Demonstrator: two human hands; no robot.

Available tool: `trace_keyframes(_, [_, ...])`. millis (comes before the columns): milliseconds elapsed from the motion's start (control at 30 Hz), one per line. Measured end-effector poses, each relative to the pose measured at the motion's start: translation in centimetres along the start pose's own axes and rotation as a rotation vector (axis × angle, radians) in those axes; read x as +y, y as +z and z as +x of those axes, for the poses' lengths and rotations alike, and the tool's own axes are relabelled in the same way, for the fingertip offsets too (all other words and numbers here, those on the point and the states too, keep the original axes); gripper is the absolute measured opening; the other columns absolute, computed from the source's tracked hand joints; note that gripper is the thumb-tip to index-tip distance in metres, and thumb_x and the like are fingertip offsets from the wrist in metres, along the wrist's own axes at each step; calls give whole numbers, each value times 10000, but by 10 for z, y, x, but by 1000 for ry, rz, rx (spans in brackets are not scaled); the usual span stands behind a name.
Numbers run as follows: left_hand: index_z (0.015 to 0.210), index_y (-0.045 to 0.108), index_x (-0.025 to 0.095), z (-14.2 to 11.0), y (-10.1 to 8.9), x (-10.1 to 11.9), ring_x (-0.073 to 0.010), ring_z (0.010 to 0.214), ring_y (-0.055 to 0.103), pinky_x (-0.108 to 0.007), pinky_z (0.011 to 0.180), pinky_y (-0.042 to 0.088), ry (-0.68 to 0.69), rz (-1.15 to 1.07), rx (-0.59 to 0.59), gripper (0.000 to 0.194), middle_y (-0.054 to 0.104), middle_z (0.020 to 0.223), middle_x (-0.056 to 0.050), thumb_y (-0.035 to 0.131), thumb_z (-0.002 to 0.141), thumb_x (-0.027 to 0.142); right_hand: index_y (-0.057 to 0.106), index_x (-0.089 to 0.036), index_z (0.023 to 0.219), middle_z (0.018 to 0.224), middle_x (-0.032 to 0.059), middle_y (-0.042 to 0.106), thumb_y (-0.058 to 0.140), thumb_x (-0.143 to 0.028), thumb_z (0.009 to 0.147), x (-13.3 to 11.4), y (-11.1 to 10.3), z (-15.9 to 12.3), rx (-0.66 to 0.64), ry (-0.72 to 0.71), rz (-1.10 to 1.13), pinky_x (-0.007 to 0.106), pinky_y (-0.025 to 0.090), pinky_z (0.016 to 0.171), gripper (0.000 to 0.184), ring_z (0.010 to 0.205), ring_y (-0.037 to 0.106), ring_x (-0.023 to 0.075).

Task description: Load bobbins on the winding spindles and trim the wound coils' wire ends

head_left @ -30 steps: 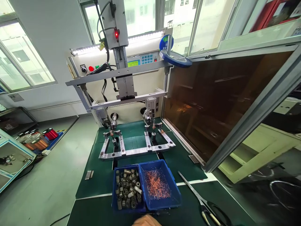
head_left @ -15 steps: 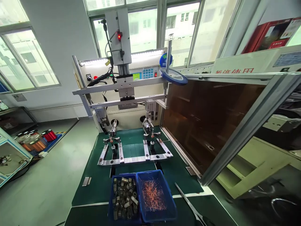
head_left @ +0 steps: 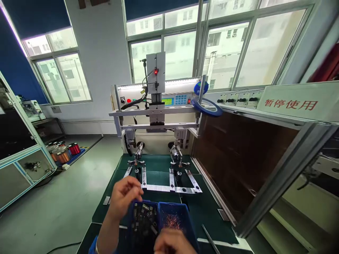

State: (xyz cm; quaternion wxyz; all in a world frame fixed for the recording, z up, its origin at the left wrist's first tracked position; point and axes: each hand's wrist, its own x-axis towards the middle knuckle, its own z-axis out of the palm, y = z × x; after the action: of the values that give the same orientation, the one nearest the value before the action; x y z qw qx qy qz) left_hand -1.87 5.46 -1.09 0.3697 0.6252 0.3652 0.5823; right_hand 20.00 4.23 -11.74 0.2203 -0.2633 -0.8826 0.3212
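My left hand is raised over the left half of a blue two-part bin, its fingers curled together in a pinch; what they hold is too small to make out. That half holds several small dark metal cores. The right half holds copper wire scraps. My right hand is at the bottom edge, just in front of the bin, with knuckles up and fingers hidden. Beyond the bin stands a winding machine with two fixtures on a metal frame.
Scissors lie on the green mat right of the bin. A dark hinged machine door stands open on the right. Copper wire spools sit on the floor at left, beside a cabinet. Windows fill the back wall.
The view has tilted upward, so the bin sits lower in frame. My left hand has come up over the bin of cores, and my right hand has appeared at the bottom edge.
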Motion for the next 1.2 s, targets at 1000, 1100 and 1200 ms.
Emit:
trace_keyframes(1000, [1103,581,77,139,-36,-136,-179,770,671,-311,679,575,-787,-132,477,571,665,949,-120,563,886,605,551,-111,1058,814,42,599,472,-573,917,104,-160,116,916,957,992,236,501,517,489,621,576,104])
trace_keyframes(1100, [1065,594,79,140,-37,-137,-172,765,669,-305,672,576,-775,-131,491,527,666,926,-107,576,893,576,564,-105,1020,774,29,598,487,-545,923,103,-157,117,956,935,964,216,494,494,457,587,566,90])
trace_keyframes(1200, [1018,606,73,142,-36,-135,-165,755,665,-295,659,574,-761,-118,518,486,664,896,-99,592,898,543,574,-93,984,745,21,595,517,-479,931,98,-160,119,997,916,924,192,480,466,394,561,559,78])
